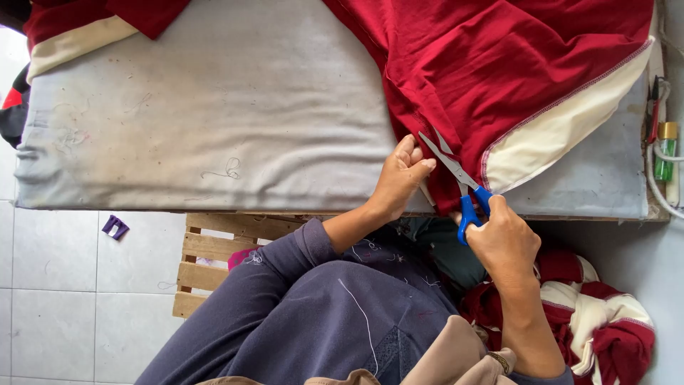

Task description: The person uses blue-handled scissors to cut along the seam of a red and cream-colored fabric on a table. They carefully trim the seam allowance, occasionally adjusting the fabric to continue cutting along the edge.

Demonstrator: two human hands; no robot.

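Observation:
A dark red garment (491, 64) with a cream panel lies over the right part of a grey padded table (214, 121). My left hand (400, 178) pinches the garment's edge near the table's front, fingers closed on the cloth. My right hand (502, 239) holds blue-handled scissors (459, 182), whose blades are parted and point up-left at the red cloth just beside my left thumb. My purple sleeves fill the bottom of the view.
More red and cream cloth (591, 321) is heaped at the lower right. A wooden pallet (206, 257) stands under the table's front edge on a tiled floor, with a small purple scrap (115, 227). A green bottle (665, 153) and cables sit at the right edge.

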